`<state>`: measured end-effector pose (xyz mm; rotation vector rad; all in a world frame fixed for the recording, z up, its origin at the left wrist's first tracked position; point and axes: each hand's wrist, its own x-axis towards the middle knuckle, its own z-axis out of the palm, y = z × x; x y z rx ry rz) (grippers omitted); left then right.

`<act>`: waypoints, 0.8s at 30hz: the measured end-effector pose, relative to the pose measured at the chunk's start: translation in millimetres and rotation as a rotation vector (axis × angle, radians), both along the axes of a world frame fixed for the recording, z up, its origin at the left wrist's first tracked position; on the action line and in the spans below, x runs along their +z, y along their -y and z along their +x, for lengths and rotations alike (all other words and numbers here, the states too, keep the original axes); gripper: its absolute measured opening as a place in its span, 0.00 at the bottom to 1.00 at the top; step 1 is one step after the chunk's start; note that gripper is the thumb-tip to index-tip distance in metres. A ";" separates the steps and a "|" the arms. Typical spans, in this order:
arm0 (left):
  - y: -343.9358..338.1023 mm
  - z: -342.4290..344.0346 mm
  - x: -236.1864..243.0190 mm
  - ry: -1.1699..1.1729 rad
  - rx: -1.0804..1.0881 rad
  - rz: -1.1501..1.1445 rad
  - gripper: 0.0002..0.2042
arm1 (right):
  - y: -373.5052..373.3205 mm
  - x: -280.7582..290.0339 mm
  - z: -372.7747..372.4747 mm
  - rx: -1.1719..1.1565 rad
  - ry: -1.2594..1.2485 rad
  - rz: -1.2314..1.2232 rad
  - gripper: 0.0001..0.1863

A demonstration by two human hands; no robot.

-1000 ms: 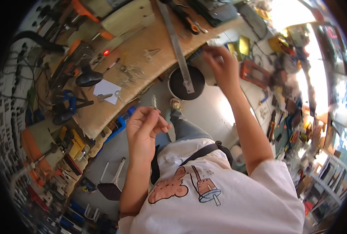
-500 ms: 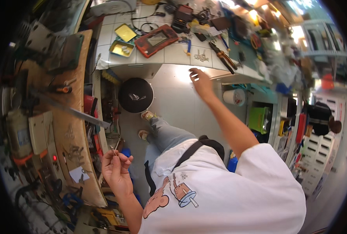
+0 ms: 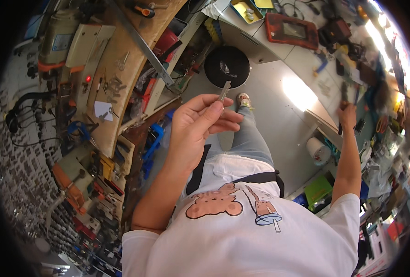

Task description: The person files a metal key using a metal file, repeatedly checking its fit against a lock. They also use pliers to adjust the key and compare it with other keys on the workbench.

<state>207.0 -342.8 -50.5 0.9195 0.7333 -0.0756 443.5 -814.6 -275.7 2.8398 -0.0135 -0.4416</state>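
My left hand [image 3: 205, 121] is raised in front of my body, thumb and forefinger pinching a silver key [image 3: 224, 91] whose toothed blade points up and away. Its other fingers curl loosely below. Out at the right, my right hand [image 3: 348, 115] is closed around the handles of dark pliers [image 3: 344, 91] at the edge of the tiled worktop [image 3: 302, 62]. The grip covers part of the handles. Near the pliers lie a blurred cluster of small metal pieces [image 3: 325, 87] and a blue-and-yellow tool [image 3: 321, 63].
A red-framed device [image 3: 276, 30] and a yellow tin [image 3: 244, 10] sit on the worktop. Below stands a round black stool [image 3: 209, 69] with clear plastic on it. Left, a wooden bench [image 3: 161, 27] carries loose keys [image 3: 114, 86] and a protruding metal bar [image 3: 140, 40]. A green bin [image 3: 316, 191] stands right.
My left hand has risen toward the middle with the key, now plainly visible. My right hand has gone from empty above the floor to gripping the pliers. The whole view has turned.
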 end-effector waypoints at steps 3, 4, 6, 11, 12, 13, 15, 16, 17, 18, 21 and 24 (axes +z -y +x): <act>10.6 0.8 6.0 0.011 0.047 -0.001 0.09 | -5.7 19.6 3.8 -0.112 0.003 0.112 0.23; 12.4 1.1 8.5 0.022 0.052 0.011 0.09 | -8.2 36.0 0.9 -0.176 0.027 0.167 0.20; 14.7 -3.4 13.0 0.031 0.066 0.047 0.08 | -22.5 69.6 -23.5 -0.495 -0.086 0.902 0.14; 15.6 -21.4 8.7 0.182 0.145 0.072 0.06 | -166.7 193.1 -123.3 -0.638 -0.709 1.503 0.33; 14.4 -28.0 8.3 0.212 0.178 0.123 0.06 | -204.2 208.9 -139.1 -0.628 -0.867 1.514 0.34; 7.3 -36.1 5.3 0.232 0.136 0.115 0.05 | -233.4 211.8 -155.1 -0.678 -1.026 1.564 0.35; 2.5 -53.3 4.0 0.216 0.134 0.188 0.06 | -288.6 212.8 -188.8 -0.703 -1.221 1.652 0.33; -3.2 -62.4 4.1 0.202 0.132 0.238 0.06 | -302.1 207.3 -202.1 -0.723 -1.369 1.708 0.32; -8.9 -70.7 4.4 0.198 0.127 0.183 0.06 | -317.9 211.6 -215.2 -0.797 -1.454 1.716 0.31; -15.1 -82.5 4.6 0.183 0.124 0.131 0.06 | -328.1 214.5 -229.0 -0.834 -1.538 1.717 0.31; -36.7 -124.2 3.9 0.154 0.133 0.077 0.06 | -348.5 215.0 -272.8 -0.876 -1.617 1.599 0.29; -56.2 -162.8 6.7 0.129 0.155 0.090 0.06 | -367.8 216.9 -296.7 -0.848 -1.723 1.500 0.27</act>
